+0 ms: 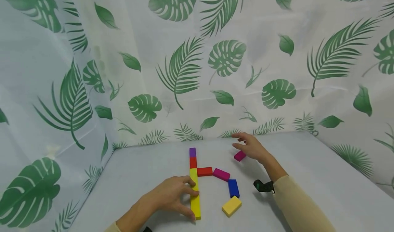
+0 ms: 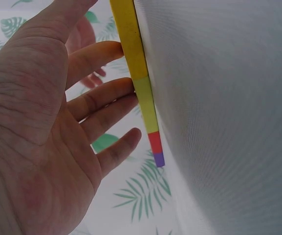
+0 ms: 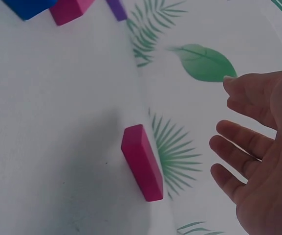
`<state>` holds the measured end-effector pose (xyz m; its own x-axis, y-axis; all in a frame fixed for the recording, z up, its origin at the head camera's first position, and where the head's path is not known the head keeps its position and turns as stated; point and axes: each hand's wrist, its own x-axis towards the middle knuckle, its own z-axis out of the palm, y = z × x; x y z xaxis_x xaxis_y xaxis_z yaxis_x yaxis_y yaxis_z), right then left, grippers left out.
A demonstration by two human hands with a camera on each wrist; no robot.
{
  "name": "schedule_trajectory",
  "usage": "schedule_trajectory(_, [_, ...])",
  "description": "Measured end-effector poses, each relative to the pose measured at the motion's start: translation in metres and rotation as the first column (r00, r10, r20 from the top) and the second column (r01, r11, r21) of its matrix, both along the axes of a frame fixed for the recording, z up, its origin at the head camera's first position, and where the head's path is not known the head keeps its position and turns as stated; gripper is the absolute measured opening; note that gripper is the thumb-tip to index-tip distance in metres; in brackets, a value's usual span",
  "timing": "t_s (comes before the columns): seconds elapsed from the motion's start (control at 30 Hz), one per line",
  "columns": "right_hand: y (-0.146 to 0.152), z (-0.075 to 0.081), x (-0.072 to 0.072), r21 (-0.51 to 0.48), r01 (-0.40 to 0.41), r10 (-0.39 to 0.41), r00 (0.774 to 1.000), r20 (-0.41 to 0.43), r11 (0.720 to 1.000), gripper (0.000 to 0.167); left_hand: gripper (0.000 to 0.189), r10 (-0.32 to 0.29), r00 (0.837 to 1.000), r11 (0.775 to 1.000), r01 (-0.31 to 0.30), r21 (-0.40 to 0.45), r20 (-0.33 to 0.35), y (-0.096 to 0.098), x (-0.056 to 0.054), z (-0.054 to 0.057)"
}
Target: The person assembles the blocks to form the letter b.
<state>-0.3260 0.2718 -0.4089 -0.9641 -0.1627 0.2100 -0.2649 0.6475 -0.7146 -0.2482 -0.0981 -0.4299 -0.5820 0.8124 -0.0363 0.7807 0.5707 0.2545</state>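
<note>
A straight column of blocks runs away from me: a purple block (image 1: pixel 192 152) at the far end, a red block (image 1: pixel 193 162), then yellow blocks (image 1: pixel 195 208). My left hand (image 1: pixel 172 193) lies along the left of the yellow part, fingertips touching it. In the left wrist view its fingers (image 2: pixel 104 100) are fairly straight, the little finger apart from the column. My right hand (image 1: pixel 250 148) hovers with loose fingers near a lone magenta block (image 1: pixel 239 156), partly hidden by the hand in the head view. The right wrist view shows that magenta block (image 3: pixel 143 164) apart from the fingers.
From the column's right side curve a second red block (image 1: pixel 204 171), another magenta block (image 1: pixel 221 174), a blue block (image 1: pixel 233 188) and a lighter yellow block (image 1: pixel 232 206). A leaf-patterned curtain (image 1: pixel 191 74) stands behind the pale table (image 1: pixel 138 167). A black strap end (image 1: pixel 263 186) hangs by the right sleeve.
</note>
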Motion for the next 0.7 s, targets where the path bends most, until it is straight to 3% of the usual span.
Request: schedule_trajectory(0.7, [0.016,-0.021,-0.002,0.054,-0.022,0.015,0.993,0.117,0.998,0.043,0.066,0.037,0.999,0.999,-0.037,-0.024,0.022,0.002,0.002,0.001])
